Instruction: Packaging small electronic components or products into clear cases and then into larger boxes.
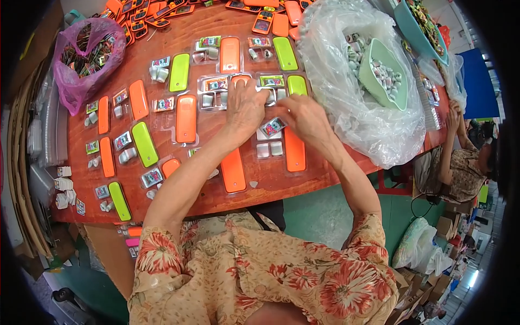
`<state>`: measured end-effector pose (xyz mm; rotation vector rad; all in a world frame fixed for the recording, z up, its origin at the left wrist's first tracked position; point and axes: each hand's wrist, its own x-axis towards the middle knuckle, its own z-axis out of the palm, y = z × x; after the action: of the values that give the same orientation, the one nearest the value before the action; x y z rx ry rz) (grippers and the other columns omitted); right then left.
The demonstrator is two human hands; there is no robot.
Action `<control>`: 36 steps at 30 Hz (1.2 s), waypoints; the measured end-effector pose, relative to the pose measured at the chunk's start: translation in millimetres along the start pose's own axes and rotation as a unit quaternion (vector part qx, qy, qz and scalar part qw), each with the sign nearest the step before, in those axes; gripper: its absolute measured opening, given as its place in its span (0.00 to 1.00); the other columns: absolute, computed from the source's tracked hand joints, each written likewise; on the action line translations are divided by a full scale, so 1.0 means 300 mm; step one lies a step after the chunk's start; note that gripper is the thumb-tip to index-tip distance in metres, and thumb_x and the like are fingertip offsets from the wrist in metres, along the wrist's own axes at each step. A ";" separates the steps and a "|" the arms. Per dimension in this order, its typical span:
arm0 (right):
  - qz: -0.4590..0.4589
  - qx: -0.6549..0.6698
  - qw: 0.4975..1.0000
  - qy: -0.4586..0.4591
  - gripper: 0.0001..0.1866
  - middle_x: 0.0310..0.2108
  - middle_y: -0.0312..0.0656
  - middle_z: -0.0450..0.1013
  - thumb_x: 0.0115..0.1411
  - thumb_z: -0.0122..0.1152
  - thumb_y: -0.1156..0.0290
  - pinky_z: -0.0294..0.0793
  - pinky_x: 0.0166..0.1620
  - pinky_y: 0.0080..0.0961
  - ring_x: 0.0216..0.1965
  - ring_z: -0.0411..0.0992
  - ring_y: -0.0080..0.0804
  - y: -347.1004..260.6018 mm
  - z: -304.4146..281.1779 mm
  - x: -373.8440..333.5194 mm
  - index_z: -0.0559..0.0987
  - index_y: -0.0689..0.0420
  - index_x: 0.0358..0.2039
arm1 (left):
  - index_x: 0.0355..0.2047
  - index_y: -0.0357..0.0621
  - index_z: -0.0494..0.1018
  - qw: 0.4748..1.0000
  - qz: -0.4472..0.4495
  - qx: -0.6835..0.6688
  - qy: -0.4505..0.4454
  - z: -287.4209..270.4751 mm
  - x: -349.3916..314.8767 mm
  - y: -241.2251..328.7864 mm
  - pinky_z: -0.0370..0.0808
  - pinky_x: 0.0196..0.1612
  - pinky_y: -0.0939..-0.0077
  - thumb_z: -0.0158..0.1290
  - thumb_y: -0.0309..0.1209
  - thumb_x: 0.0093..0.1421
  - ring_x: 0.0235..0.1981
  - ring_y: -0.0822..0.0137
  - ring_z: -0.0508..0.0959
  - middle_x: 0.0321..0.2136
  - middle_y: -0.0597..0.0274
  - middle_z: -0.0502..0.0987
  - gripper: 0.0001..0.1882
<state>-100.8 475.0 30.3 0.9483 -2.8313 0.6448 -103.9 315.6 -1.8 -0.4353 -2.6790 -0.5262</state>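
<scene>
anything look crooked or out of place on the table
Slightly: the small packet beside the right hand sits slanted, while the orange case below that hand lies almost straight. No clear damage or spill shows.

the person's left forearm [195,168] reaches forward and inward, bare, the wrist fairly straight. the left hand [245,108] is back side up, fingers pointing ahead and bent downward, their tips partly out of my sight. the right forearm [352,176] slants inward too, and the right hand [309,120] turns toward its partner, fingers curved. the hands are close together; i can't tell whether either grips.
</scene>
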 end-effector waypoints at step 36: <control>0.088 0.046 0.995 0.019 0.10 0.22 0.48 0.70 0.48 0.56 0.66 0.68 0.27 0.36 0.26 0.70 0.45 -0.030 -0.034 0.112 0.73 0.59 0.27 | 0.18 0.38 0.69 0.993 0.083 -0.068 -0.049 -0.137 -0.299 0.134 0.61 0.38 0.62 0.47 0.28 0.41 0.35 0.56 0.65 0.25 0.54 0.66 0.05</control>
<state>-122.9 454.0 50.0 0.6953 -2.8947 0.8092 2.3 313.9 8.4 -0.7329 -2.6761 -0.6564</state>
